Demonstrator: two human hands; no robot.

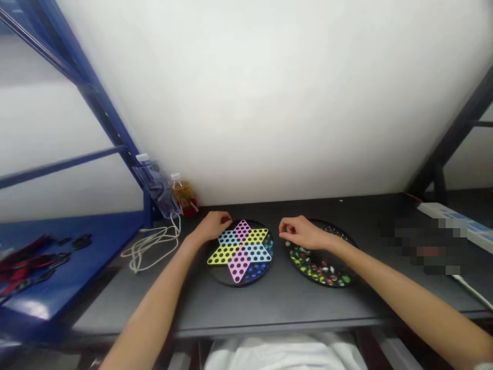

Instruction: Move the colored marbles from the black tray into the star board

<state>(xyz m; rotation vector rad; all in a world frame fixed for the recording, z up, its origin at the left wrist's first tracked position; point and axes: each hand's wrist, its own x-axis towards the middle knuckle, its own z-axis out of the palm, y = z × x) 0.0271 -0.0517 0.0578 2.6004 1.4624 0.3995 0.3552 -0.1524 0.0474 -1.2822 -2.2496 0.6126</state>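
Dark grey surface [269, 303] runs under a plain white wall, and at its middle lies a round black game board [241, 252] with a six-pointed star of pink, yellow and pale blue points, each dotted with holes. A few blue marbles sit in the board's near-right edge.

The left hand [211, 226] lies on the board's far-left rim. Its fingers [223, 218] are bent and close together over the edge, and whether they grip the rim or only rest on it cannot be told.

Just right of the board is a round black tray [339, 239] filled with loose marbles [319, 270] (green, red, white and yellow among them). The right hand [302, 234] hangs over the tray's side nearest the board, its fingertips [285, 231] bunched against the thumb. The picture is too small to show whether a marble is pinched there.

Left of the board a white cord [152, 246] lies in loose loops. Beyond it, against a blue shelf frame [103, 113], stand a bottle of amber drink [185, 195] and a clear bottle [154, 180]. Far right of the board a white power strip [458, 223] lies along the surface's edge.
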